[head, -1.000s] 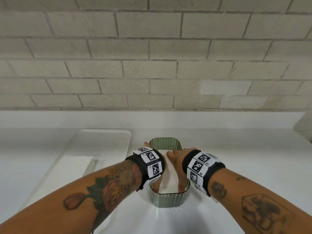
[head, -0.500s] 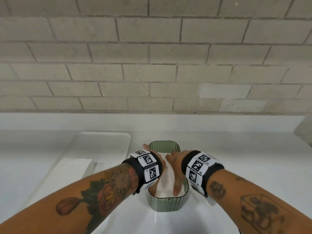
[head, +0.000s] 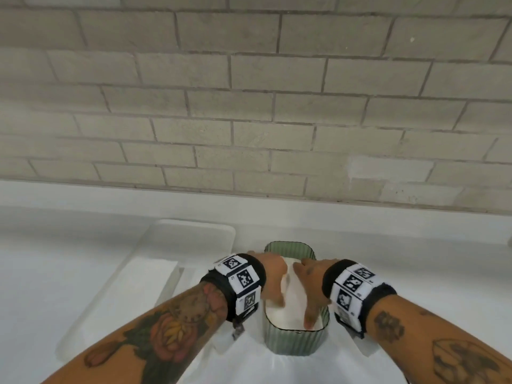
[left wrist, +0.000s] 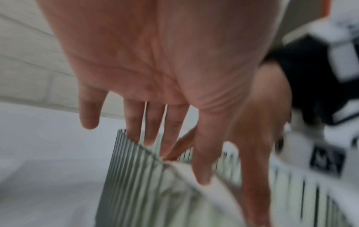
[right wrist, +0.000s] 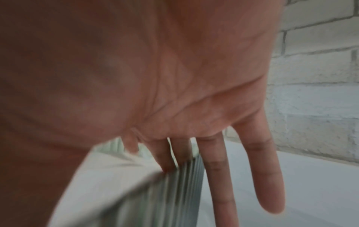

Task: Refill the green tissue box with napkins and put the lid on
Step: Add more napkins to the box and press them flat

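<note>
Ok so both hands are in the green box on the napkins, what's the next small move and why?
Probably press the napkins flat. Both the left hand and the right hand lie on them with straight fingers, and the stack sits about level with the rim of the box, so a lid may not seat yet.

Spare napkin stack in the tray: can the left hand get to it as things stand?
Probably yes. The napkin stack lies uncovered in the white tray, left of the left hand, which presses napkins in the green tissue box.

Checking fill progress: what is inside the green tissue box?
White napkins fill the green tissue box, with fingers of the left hand and right hand pressing them down. The box floor is covered.
</note>
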